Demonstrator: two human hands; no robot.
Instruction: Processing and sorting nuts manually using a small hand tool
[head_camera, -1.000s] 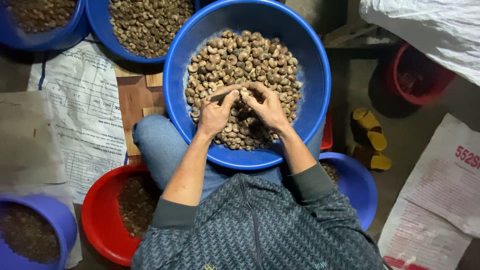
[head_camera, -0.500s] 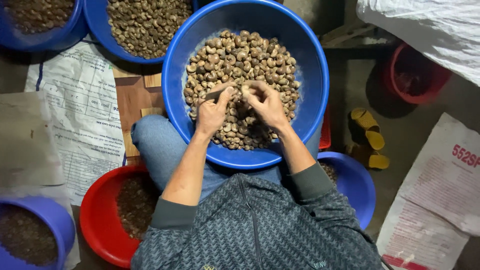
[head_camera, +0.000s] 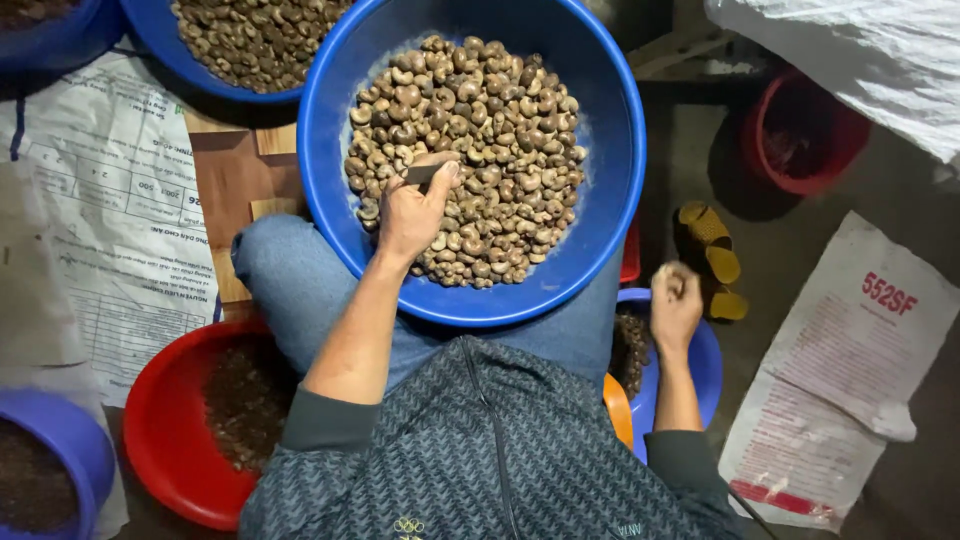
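Left hand (head_camera: 410, 212) sits over the big round blue plastic basin (head_camera: 615, 150) on the lap, fingers curled shut around a small dark-bladed tool (head_camera: 421, 174). Thumb is pressed along the top of it. The tool's long axis runs roughly left to right across the view, its dark end poking out past the knuckles toward the left rim of the basin. It hangs just above the heap of brown, kidney-shaped cashew nuts (head_camera: 480, 130) that fills the basin's middle.

Right hand (head_camera: 676, 300) is well away from the basin, out at the person's right side. It hovers over the smaller blue plastic bowl (head_camera: 708, 365) on the floor, fingers bunched together. There seems to be a pale nut pinched at the fingertips, though the view is too dim to be sure. Dark nut pieces lie in that bowl, just below the hand.

Around the lap: a red plastic bowl (head_camera: 150, 420) of dark shells by the left knee, a purple-blue tub (head_camera: 75, 440) at the lower left corner, and another blue basin of nuts (head_camera: 170, 40) at the top left. Printed paper sheets (head_camera: 120, 230) cover the floor on the left. On the right lie a white printed sack (head_camera: 850, 370) and a pair of yellow sandals (head_camera: 710, 250), with a red basket (head_camera: 790, 130) beyond them.
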